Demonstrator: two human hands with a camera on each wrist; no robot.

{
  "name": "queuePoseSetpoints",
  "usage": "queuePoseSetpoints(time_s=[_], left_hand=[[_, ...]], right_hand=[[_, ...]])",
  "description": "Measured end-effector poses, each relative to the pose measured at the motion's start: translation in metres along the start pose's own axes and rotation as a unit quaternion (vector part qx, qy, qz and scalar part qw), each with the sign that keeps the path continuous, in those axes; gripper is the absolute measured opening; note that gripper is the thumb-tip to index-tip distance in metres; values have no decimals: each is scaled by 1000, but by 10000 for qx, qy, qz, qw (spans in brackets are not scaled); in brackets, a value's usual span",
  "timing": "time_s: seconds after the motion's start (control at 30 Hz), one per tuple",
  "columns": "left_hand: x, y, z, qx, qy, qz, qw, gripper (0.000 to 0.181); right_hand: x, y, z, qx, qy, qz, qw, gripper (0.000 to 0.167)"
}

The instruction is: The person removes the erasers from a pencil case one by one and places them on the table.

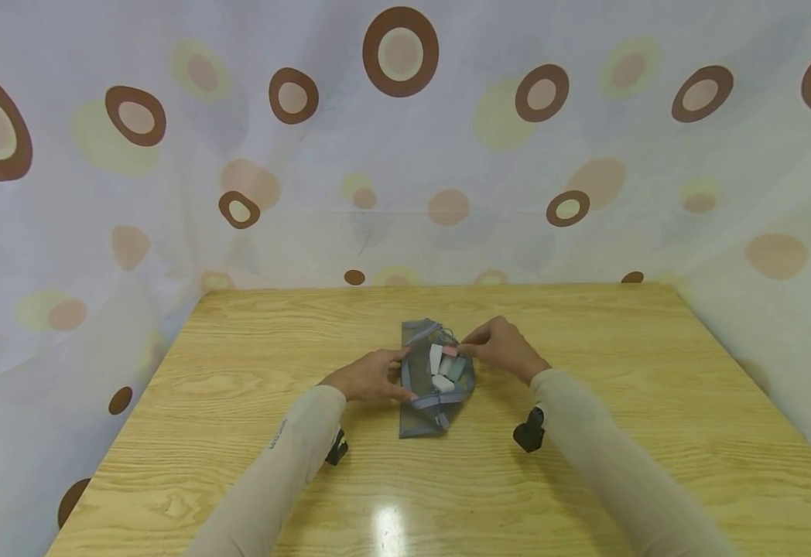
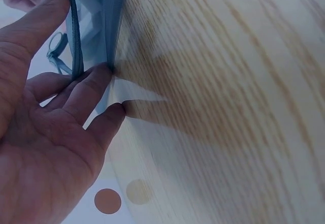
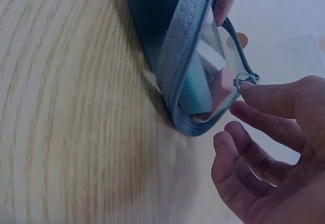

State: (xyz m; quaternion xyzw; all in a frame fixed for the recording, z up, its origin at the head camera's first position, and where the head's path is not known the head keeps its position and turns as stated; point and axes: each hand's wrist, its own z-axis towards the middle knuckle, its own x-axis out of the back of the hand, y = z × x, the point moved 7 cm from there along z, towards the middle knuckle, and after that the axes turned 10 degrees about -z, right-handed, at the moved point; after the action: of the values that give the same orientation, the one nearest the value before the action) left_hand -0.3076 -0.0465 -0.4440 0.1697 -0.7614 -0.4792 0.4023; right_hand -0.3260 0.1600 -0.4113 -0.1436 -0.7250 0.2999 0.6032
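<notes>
A blue-grey mesh zip pouch (image 1: 415, 363) lies on the table, its mouth spread wide. Inside are white blocks (image 1: 443, 383), a teal block (image 3: 195, 89) and a pink block (image 3: 222, 88). My left hand (image 1: 373, 376) grips the pouch's left side; in the left wrist view its thumb hooks over the zip edge while the fingers rest against the outside. On the opposite side, my right hand (image 1: 506, 348) has its thumb and index fingertips at the ring-shaped zip pull (image 3: 247, 78), close to the pink block. Between those fingertips no block is visible, and the other fingers bend loosely.
The pouch rests near the middle of a light wood-grain table (image 1: 273, 325). Behind and beside the table hangs a pale cloth (image 1: 447, 139) with brown and cream circles. A black device (image 1: 529, 431) is strapped under the right wrist.
</notes>
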Motion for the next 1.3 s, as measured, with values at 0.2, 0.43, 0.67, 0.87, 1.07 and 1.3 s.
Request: queuePoseSetpoints(time_s=[0.2,0.43,0.67,0.87,1.07,1.3], left_hand=[[-1,2,-2,22,-4,160,9999,95],[0,3,-3,24,24,127,9999,95],[0,2,-3,6,40,152,9999,94],[0,2,-2,4,45,233,9997,93],[1,2,-1,4,58,203,9998,94],[1,1,-1,73,67,186,9998,94]], right_hand=[[-9,3,3,-202,-45,-19,9998,34],[-11,5,5,-190,-75,-151,9997,37],[-12,4,7,-149,-149,-175,9996,40],[-13,4,6,-91,-200,-164,9996,42],[-13,5,7,-43,-211,-130,9997,40],[-13,7,8,-87,-223,-139,9996,40]])
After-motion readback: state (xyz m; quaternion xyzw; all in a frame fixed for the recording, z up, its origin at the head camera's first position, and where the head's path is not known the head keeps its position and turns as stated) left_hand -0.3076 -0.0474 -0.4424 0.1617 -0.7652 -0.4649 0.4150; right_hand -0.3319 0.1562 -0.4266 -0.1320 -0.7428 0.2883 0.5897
